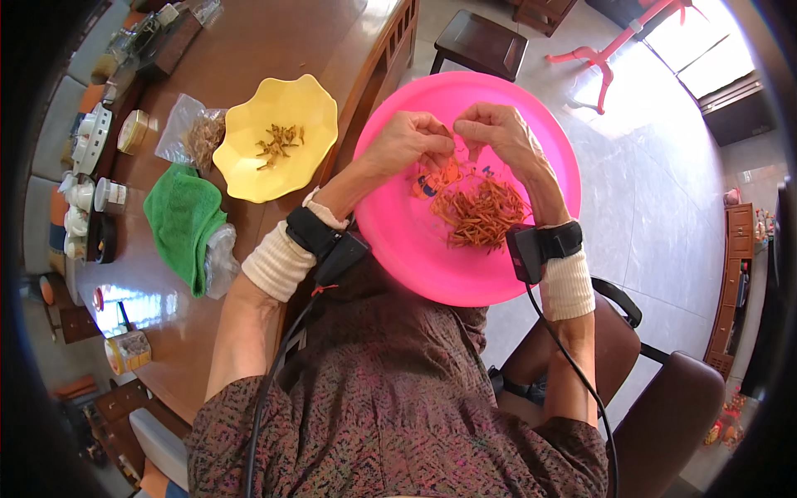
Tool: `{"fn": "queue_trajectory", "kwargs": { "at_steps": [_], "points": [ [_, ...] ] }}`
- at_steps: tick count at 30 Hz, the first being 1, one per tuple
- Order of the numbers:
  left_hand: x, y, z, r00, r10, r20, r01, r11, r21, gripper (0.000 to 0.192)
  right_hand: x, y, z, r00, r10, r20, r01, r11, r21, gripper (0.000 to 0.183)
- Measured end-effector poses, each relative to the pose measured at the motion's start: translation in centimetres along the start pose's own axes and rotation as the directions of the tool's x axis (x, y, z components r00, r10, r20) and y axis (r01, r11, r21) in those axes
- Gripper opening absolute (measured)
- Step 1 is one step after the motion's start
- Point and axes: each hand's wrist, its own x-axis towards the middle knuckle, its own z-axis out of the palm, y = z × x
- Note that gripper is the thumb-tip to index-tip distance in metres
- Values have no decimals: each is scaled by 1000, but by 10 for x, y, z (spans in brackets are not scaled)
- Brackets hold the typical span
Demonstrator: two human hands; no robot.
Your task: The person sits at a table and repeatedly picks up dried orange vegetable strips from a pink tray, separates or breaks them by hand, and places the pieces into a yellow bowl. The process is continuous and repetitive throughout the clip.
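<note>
A round pink plastic tray [398, 261] rests at my lap, with a heap of thin dried orange-brown strands [485, 211] in its middle. Above its far part, my left hand [420, 140] and my right hand [495, 134] face each other, a small gap apart, with fingertips pinched. Something tiny and dark may be between the left fingertips; whether either hand holds a strand is too small to tell. Left of the tray, a yellow scalloped bowl [249, 118] on the wooden table holds a few short brown pieces [280, 146].
On the wooden table [261, 37] lie a clear plastic bag of dried brown material [205, 134], a green cloth [187, 224] and a crumpled plastic bag [221, 261]. Lidded jars and a tea set stand farther left. A dark stool [481, 43] is beyond the tray, a brown chair [666, 423] at right.
</note>
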Motion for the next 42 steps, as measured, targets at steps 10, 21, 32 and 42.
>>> {"fn": "queue_trajectory", "kwargs": {
  "at_steps": [10, 21, 32, 42],
  "points": [
    [-5, 11, 4, 996, -27, -86, 20, 997, -71, 11, 0, 7, -3, 997, -61, 51, 72, 966, -247, 16],
    [-4, 12, 5, 992, -97, -83, 109, 983, 147, 15, -1, 28, -16, 953, -251, -169, 193, 935, -298, 17],
    [-6, 7, 1, 998, -32, -49, 14, 940, -340, 24, -10, 10, 18, 876, -476, -73, 402, 807, -433, 8],
    [-7, 12, 6, 993, -60, -101, 64, 997, 34, 19, -14, -6, 11, 828, -524, -199, 397, 799, -453, 11]
  ]
}}
